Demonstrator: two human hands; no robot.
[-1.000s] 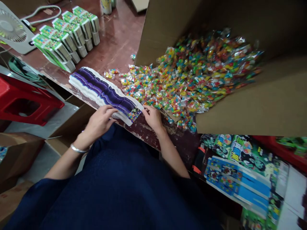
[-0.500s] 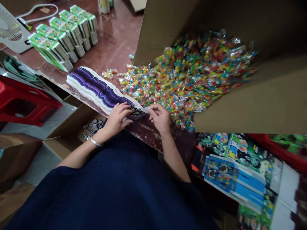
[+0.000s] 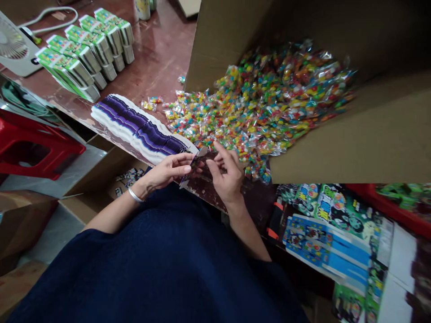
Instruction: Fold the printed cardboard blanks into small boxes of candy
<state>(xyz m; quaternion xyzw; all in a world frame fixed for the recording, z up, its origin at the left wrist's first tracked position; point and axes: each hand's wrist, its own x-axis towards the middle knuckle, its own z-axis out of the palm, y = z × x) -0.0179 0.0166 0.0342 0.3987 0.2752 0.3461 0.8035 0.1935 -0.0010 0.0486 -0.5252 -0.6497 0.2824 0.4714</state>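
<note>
Now that one card (image 3: 198,156) is off the row, the left hand (image 3: 168,170) has it

Left: thumb and fingers closed on the card, tilted, centre frame. Right hand (image 3: 229,177): half-curled, thumb and forefinger parted, just beside it; no hold visible, contact unclear. Change: half a second ago the right hand pinched it at the row's end; likely means a single piece is now separated. Counts: one fanned row (image 3: 139,128), left of centre, pieces too overlapped to count; one candy-packet heap (image 3: 256,107), right of centre, uncountable; five green stacks (image 3: 90,45), upper left, on the surface (image 3: 153,58).
</note>
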